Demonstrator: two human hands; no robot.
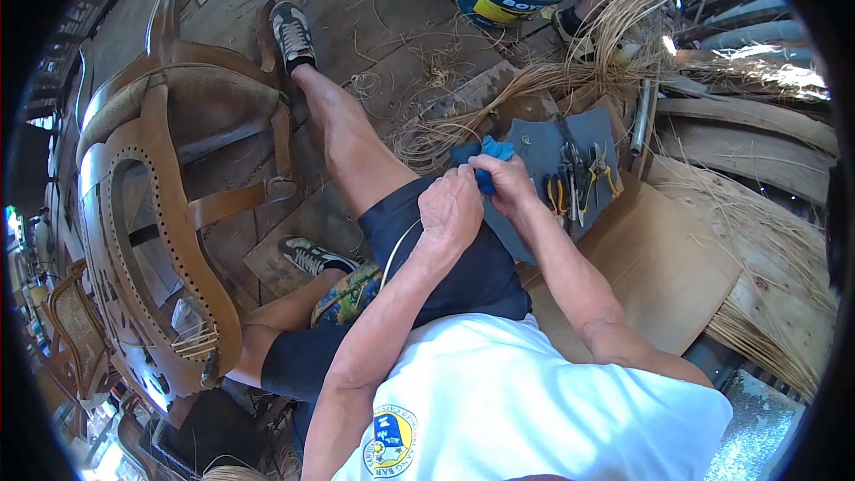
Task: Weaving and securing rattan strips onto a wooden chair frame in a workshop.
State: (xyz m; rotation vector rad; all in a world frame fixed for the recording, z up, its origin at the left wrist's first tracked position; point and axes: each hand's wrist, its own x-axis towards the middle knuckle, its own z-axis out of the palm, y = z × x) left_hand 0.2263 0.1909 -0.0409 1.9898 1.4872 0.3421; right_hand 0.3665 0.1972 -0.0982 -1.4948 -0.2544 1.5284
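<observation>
My two hands meet just above my right thigh: my right hand pinches a crumpled bright-blue cloth between thumb and fingers, while my left hand is curled closed right beside it, knuckles up. A thin, pale, flexible strand bows out from near my left wrist and down along that forearm, so I judge the step in hand to be working this strand through the cloth, perhaps smoothing or wiping it. As I read it, the next move calls for a firm but sliding pinch on the right and an even pull, so the strand neither kinks nor snaps. To my left stands a curved brown wooden chair frame, its oval opening ringed with small dark holes, with a few tan strands across its lower end. Beyond my right hand, pliers with yellow handles lie on a flat grey-blue sheet. My left fingertips are hidden, so I can't tell whether they grip the strand, nor whether it truly enters the cloth. Its lower end is lost by my forearm, and the frame's far side fades into the dark rim.
</observation>
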